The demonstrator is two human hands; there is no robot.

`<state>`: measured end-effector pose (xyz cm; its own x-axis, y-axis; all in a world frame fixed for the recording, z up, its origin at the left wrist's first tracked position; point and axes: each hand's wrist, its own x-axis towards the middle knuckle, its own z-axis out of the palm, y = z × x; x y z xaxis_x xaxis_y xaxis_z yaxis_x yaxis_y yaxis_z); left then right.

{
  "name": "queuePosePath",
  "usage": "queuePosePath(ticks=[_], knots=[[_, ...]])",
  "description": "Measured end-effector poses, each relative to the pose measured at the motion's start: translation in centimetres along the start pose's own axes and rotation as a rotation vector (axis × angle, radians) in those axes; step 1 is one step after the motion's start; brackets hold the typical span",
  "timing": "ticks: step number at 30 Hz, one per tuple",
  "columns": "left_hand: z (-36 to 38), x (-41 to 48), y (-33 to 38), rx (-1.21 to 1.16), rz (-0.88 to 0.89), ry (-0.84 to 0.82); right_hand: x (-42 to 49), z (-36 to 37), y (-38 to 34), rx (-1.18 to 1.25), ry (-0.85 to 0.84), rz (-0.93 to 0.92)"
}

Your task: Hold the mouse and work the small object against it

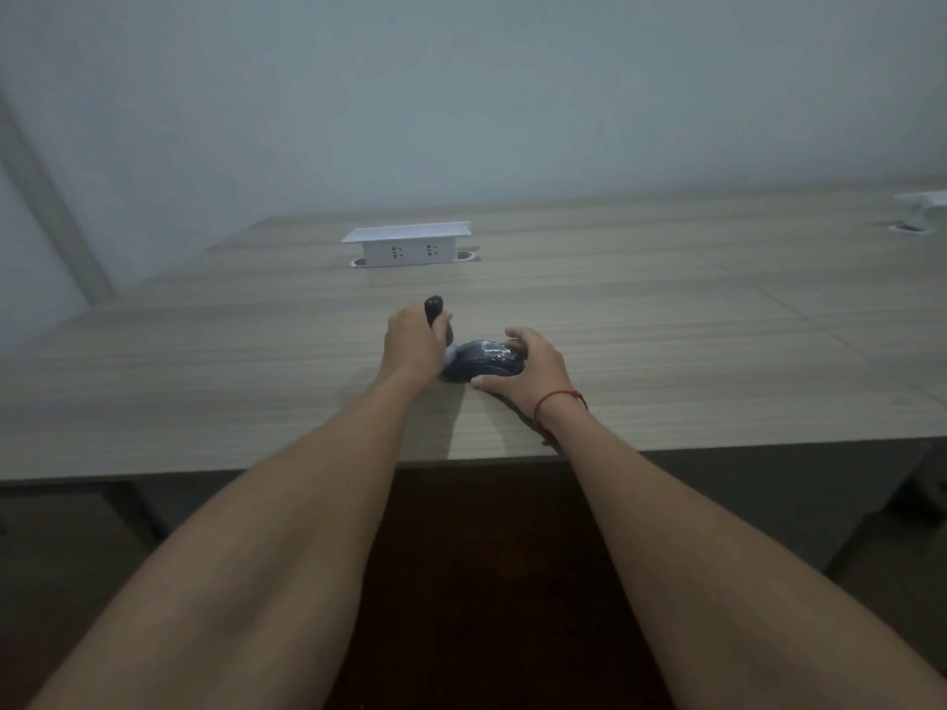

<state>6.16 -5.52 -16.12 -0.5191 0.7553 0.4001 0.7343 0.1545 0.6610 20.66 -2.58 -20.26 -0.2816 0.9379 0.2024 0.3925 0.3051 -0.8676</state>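
Note:
A dark computer mouse (484, 363) lies on the wooden table (666, 340) near its front edge. My right hand (533, 371) holds the mouse from the right side, fingers curled over its far end and thumb flat on the table beside it. My left hand (415, 343) grips a small black object (434, 307) whose rounded top sticks up above the fingers. The lower part of that object is hidden by the hand. A red string bracelet (556, 399) circles my right wrist.
A white pop-up socket box (407, 246) stands raised from the table behind the hands. Another white fitting (922, 205) sits at the far right edge. A pale wall rises behind the table. Dark floor shows below the front edge.

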Motion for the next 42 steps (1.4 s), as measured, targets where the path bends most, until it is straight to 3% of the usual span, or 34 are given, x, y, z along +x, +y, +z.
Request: queuePosePath(ticks=[5, 11, 21, 27, 36, 42], knots=[[-0.1, 1.1, 2.4, -0.088, 0.145, 0.007, 0.2, 0.1, 0.2, 0.019, -0.003, 0.015], [0.7, -0.3, -0.5, 0.026, 0.019, 0.008, 0.0, 0.1, 0.2, -0.002, 0.005, 0.007], [1.0, -0.2, 1.8, -0.083, 0.195, 0.022, 0.2, 0.4, 0.0, -0.081, 0.022, 0.011], [1.5, -1.0, -0.6, 0.007, 0.054, 0.019, 0.0, 0.2, -0.1, -0.135, 0.022, -0.008], [0.4, -0.1, 1.9, -0.244, 0.140, 0.096, 0.1, 0.8, -0.1, -0.126, 0.061, 0.015], [2.1, -1.0, 1.3, -0.120, 0.111, 0.088, -0.2, 0.7, -0.1, -0.126, 0.054, 0.020]])
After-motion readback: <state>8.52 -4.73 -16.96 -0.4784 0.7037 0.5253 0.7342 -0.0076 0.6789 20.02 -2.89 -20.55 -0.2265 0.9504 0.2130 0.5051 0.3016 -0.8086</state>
